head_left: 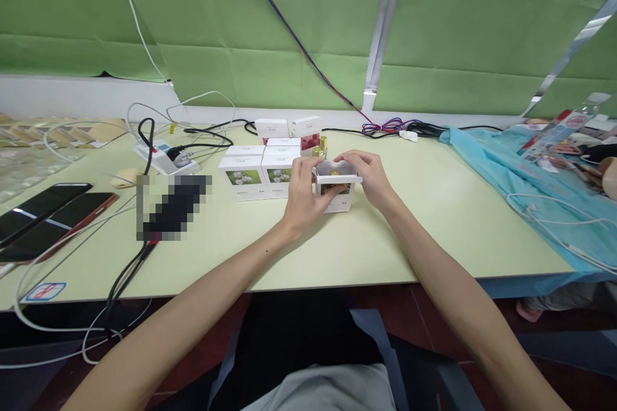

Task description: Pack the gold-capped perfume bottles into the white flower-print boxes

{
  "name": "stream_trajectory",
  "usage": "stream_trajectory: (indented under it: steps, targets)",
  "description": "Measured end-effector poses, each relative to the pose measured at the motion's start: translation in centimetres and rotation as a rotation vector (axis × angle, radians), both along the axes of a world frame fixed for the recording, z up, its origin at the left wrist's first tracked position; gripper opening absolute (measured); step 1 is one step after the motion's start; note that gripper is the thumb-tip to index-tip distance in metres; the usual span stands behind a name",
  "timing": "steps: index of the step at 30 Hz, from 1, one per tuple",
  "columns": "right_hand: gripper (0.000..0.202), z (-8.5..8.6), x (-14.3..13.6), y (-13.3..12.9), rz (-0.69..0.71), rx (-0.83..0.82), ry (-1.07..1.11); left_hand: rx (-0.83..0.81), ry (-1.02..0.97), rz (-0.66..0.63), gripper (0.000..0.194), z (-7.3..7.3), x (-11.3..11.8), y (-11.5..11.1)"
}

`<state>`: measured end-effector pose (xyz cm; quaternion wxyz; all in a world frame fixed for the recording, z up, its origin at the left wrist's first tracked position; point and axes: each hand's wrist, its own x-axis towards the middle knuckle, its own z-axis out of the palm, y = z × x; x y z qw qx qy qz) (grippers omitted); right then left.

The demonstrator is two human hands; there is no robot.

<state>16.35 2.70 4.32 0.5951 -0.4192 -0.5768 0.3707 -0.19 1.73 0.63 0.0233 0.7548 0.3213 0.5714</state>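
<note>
Between my hands a small white carton stands upright on the table with its top flap open. Something gold-coloured shows inside it. My left hand wraps the carton's left side, thumb across the front picture. At the right side my right hand has its fingers closed at the opened top edge. Just left are several closed white cartons with white-flower pictures. Behind them stand two cartons with red pictures. Gold-capped small bottles stand directly behind the carton, partly hidden by my left hand.
A white power strip with plugs and cables is at the back left. Phones and a blurred dark object lie on the left. Blue cloth and a plastic bottle are at the right. Cables run along the back.
</note>
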Motion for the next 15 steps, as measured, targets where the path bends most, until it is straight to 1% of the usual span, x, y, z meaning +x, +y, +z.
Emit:
stream_trajectory:
  steps: [7, 15]
  targets:
    - [0.021, 0.12, 0.36, -0.1, 0.05, 0.006, -0.031, 0.001, 0.006, 0.001, 0.049, 0.01, 0.0, -0.01]
    - [0.019, 0.19, 0.78, 0.04, 0.1, -0.028, -0.039, 0.049, 0.018, 0.012, 0.049, 0.04, -0.04, 0.07]
